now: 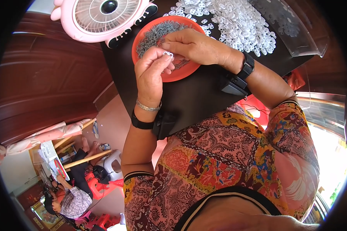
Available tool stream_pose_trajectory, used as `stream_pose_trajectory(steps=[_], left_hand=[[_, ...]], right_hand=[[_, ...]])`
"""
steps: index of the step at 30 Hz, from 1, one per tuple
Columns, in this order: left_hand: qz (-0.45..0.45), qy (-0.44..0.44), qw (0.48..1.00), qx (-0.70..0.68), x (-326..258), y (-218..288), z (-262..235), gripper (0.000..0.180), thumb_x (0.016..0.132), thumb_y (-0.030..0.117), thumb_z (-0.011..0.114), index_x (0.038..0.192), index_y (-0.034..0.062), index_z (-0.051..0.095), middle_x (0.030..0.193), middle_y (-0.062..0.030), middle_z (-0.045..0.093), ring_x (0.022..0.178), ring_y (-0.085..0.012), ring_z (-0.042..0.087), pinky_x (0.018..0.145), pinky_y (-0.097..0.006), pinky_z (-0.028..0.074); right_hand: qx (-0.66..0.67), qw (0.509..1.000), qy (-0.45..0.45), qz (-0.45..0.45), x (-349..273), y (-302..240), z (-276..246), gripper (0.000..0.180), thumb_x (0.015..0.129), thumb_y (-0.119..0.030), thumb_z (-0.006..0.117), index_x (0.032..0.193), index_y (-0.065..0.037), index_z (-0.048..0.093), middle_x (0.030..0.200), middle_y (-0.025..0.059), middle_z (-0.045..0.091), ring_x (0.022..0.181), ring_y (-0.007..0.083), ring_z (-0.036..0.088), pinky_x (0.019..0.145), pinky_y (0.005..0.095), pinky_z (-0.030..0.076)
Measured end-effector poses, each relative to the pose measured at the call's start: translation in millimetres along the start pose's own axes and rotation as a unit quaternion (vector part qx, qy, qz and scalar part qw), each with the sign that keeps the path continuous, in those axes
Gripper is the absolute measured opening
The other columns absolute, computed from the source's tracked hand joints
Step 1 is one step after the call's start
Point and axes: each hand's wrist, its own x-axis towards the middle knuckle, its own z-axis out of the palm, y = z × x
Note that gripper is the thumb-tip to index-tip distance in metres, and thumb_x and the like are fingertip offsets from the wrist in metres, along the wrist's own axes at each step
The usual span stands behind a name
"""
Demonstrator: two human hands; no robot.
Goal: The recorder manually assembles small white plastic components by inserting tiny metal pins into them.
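Observation:
Pinched between the thumb and fingers of my left hand (pixel 150 77) is a small white plastic piece with two holes (pixel 168 54). My right hand (pixel 198 48) reaches in from the right, thumb and fingertips pressed together just above that piece. Whatever the right fingertips hold, if anything, is too small to make out. Both hands are over an orange-red bowl (pixel 183 76). Many small grey metal pieces (pixel 164 31), like screws or nails, fill it, and my hands hide part of them. Beyond the right hand a heap of similar white plastic pieces (pixel 243 29) lies on the dark table (pixel 198 90).
A pink-framed fan (pixel 108 17) stands at the far left, close to the bowl. At the far right is a clear plastic bin (pixel 297 38), next to the white heap. Another person (pixel 76 202) sits in the room at lower left, near red stools (pixel 92 183).

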Motion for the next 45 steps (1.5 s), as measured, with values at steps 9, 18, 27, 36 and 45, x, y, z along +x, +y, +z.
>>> stream_pose_trajectory(steps=[9, 18, 27, 36, 45], left_hand=[[-0.018, -0.003, 0.998, -0.054, 4, -1, -1, 0.015, 0.09, 0.011, 0.05, 0.089, -0.0011, 0.058, 0.081, -0.0076, 0.06, 0.068, -0.0131, 0.055, 0.063, -0.025, 0.041], [-0.05, 0.054, 0.997, -0.024, 4, 2, -3, 0.013, 0.088, 0.013, 0.054, 0.08, 0.0035, 0.056, 0.066, -0.0002, 0.055, 0.054, -0.0057, 0.048, 0.048, -0.019, 0.035], [-0.051, 0.013, 0.999, -0.013, 1, 6, 2, 0.011, 0.088, 0.011, 0.052, 0.081, 0.0031, 0.053, 0.066, 0.0007, 0.048, 0.056, -0.0054, 0.043, 0.05, -0.02, 0.035], [-0.042, 0.014, 0.999, 0.008, 1, 5, 3, 0.011, 0.088, 0.011, 0.053, 0.08, 0.0027, 0.053, 0.065, 0.0018, 0.047, 0.056, -0.0048, 0.041, 0.05, -0.019, 0.034], [-0.048, 0.016, 0.999, 0.017, 0, 5, 3, 0.011, 0.087, 0.011, 0.054, 0.081, 0.0023, 0.054, 0.066, 0.002, 0.047, 0.056, -0.0045, 0.042, 0.05, -0.019, 0.035]], right_hand=[[-0.035, 0.998, 0.003, -0.042, 1, 2, -8, 0.017, 0.093, -0.018, 0.054, 0.087, -0.002, 0.056, 0.076, -0.0007, 0.055, 0.07, 0.0059, 0.05, 0.063, 0.0221, 0.042], [-0.069, 0.989, 0.048, -0.12, -2, -10, -14, 0.013, 0.091, -0.013, 0.057, 0.09, 0.0, 0.054, 0.078, 0.0005, 0.056, 0.074, 0.0076, 0.05, 0.068, 0.0244, 0.043], [-0.148, 0.978, 0.025, -0.145, -4, -11, -12, 0.013, 0.09, -0.012, 0.058, 0.088, 0.0, 0.055, 0.074, 0.0031, 0.054, 0.071, 0.0105, 0.049, 0.066, 0.0263, 0.043], [-0.203, 0.967, 0.033, -0.153, -4, -10, -16, 0.013, 0.088, -0.015, 0.059, 0.087, -0.002, 0.056, 0.072, 0.0061, 0.056, 0.067, 0.0166, 0.052, 0.063, 0.0301, 0.043], [-0.187, 0.972, 0.025, -0.138, -5, -13, -18, 0.012, 0.087, -0.014, 0.058, 0.086, -0.002, 0.056, 0.073, 0.0066, 0.056, 0.068, 0.0182, 0.053, 0.063, 0.0312, 0.043]])
